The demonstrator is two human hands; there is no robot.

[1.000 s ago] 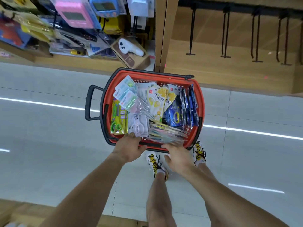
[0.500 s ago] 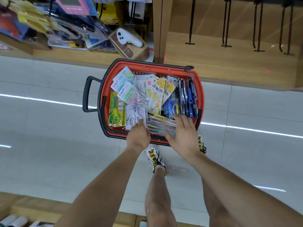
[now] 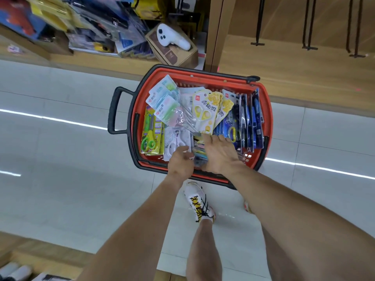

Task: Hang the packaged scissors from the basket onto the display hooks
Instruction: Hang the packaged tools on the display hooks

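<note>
Head view, near to far. Sneaker (image 3: 199,207), white with yellow and black lacing, on pale floor tiles (image 3: 60,189) below the basket's near rim. Left hand (image 3: 180,162): over the near rim of the red basket (image 3: 203,78), fingers curled at the lower edge of a white-scissors pack (image 3: 176,141); whether they actually pinch it cannot be told. Right hand (image 3: 221,153): palm down, fingers spread and fairly straight, lying on a flat stack of colourful packs (image 3: 199,152) at the basket's near middle; grasp not evident.

Basket contents, all packaged scissors: green-handled pack (image 3: 152,134) along the left wall; pastel green-and-pink packs (image 3: 166,102) at the far left corner; yellow packs (image 3: 207,110) in the centre, fanned; dark blue packs (image 3: 247,118) standing on edge against the right wall. Black side handle (image 3: 115,110) projects from the left wall.

Beyond the far rim: wooden display panel with black display hooks (image 3: 308,23), bare, at the upper right. To the left, a shelf with assorted goods and a brown box (image 3: 172,49) carrying a white handheld device (image 3: 172,38).
</note>
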